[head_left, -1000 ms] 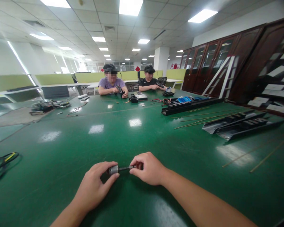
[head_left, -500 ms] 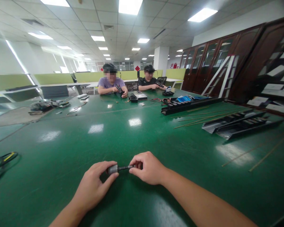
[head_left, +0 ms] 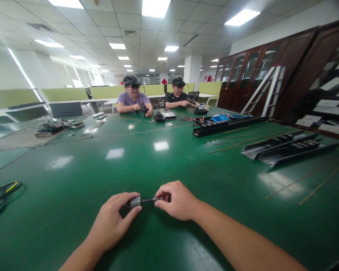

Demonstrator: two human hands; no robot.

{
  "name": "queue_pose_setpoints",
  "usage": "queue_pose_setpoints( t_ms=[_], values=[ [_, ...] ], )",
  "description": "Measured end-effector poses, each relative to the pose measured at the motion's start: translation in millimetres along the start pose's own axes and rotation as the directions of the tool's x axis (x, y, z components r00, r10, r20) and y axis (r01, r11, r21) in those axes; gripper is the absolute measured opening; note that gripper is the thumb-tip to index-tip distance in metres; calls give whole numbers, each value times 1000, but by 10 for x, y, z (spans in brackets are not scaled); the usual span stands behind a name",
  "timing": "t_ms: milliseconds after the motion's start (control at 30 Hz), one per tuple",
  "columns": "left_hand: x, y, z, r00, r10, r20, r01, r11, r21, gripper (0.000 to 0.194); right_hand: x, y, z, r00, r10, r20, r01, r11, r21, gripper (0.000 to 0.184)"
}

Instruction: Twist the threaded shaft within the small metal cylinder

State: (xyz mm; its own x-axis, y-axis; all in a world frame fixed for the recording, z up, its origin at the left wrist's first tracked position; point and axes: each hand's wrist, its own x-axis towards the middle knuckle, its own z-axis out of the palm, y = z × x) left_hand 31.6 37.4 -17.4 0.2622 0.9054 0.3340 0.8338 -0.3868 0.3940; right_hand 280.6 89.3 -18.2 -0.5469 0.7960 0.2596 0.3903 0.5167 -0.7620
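A small metal barrel (head_left: 135, 202) is pinched by the left hand (head_left: 110, 222) at 6 o'clock, its thin dark shaft (head_left: 149, 200) by the right hand (head_left: 176, 201); judged stiff, slippery, best held by the barrel.

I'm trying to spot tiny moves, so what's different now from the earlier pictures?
Nothing clearly changed. The left hand still pinches the grey metal cylinder, and the right hand still pinches the thin dark rod sticking out of it. Nothing was let go, and the green table looks the same.
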Motion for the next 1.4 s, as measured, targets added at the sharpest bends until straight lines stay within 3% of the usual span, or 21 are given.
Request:
queue_pose_setpoints(
  t_ms=[1200, 1400],
  values=[
    [-7, -21, -12, 998, -37, 50, 39, 998, -52, 33, 5, 34, -3, 1000, -18, -9, 18, 999, -33, 12],
    [28, -20, -49, 994, -99, 43, 103, 990, -92, 35, 19, 36, -30, 999, -31, -21, 31, 999, -36, 11]
  ],
)
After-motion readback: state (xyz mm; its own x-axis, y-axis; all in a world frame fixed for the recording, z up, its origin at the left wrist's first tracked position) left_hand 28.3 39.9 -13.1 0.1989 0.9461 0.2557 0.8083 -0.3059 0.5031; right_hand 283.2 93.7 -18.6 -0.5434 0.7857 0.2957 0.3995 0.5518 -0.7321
